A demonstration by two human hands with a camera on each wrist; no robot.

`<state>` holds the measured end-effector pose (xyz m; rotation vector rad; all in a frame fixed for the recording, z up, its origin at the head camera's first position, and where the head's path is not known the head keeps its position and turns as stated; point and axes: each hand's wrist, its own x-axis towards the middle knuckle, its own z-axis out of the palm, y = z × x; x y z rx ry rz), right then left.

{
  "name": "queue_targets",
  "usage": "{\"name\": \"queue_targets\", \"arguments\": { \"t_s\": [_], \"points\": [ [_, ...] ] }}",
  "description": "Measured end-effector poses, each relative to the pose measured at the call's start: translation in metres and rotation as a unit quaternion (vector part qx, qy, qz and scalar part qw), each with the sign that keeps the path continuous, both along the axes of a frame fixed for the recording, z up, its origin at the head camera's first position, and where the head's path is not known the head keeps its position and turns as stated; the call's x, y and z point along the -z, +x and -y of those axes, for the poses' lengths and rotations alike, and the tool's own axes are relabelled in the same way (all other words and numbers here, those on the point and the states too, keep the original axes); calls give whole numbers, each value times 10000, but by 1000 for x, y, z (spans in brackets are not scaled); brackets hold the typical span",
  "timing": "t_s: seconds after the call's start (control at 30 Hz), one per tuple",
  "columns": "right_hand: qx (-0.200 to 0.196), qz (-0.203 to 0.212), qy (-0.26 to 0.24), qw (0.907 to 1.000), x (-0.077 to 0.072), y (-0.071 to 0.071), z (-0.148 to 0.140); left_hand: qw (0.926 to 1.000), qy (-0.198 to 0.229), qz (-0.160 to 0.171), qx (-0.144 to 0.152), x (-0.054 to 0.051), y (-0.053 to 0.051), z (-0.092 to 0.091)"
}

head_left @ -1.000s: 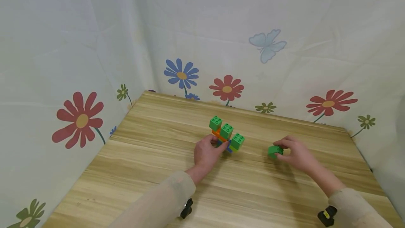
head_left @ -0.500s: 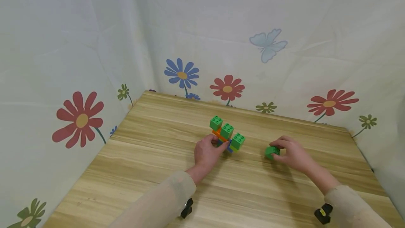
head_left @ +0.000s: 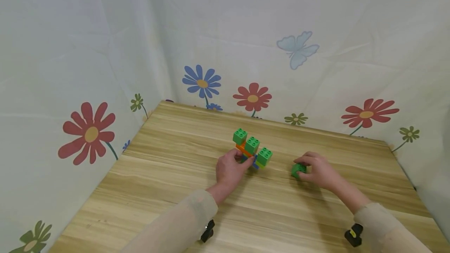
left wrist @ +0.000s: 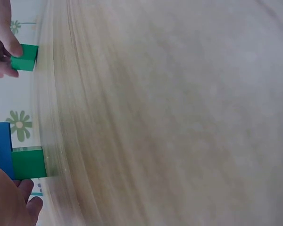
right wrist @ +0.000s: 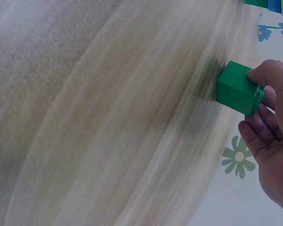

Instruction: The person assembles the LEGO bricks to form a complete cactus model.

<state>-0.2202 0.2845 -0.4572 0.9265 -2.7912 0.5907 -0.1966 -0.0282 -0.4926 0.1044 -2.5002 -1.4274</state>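
My left hand grips a stack of toy building bricks by its lower part. Three green bricks top the stack, over an orange brick and blue and yellow-green ones. In the left wrist view a blue brick joins a green brick at the base. To the right, my right hand pinches a loose green brick between thumb and fingers. The right wrist view has this green brick at the tabletop, its studs turned toward the palm.
The wooden table fills the lower part of the head view. Behind it hangs a pale cloth printed with flowers and a butterfly. A gap of bare tabletop lies between the stack and the loose brick.
My right hand has shifted a little to the left, and the loose green brick has moved and turned with it. The left hand and the stack have stayed in place.
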Motion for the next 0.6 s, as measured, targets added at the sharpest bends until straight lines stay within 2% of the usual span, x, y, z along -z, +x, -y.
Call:
{"name": "queue_targets", "arguments": {
  "t_s": [0.37, 0.6],
  "points": [
    [191, 136, -84, 9997, 5, 1, 2, 10000, -12, 72, -11, -1, 1, 0],
    [169, 207, -483, 9985, 6, 5, -2, 10000, -32, 53, 1, -1, 1, -1]
  ]
}}
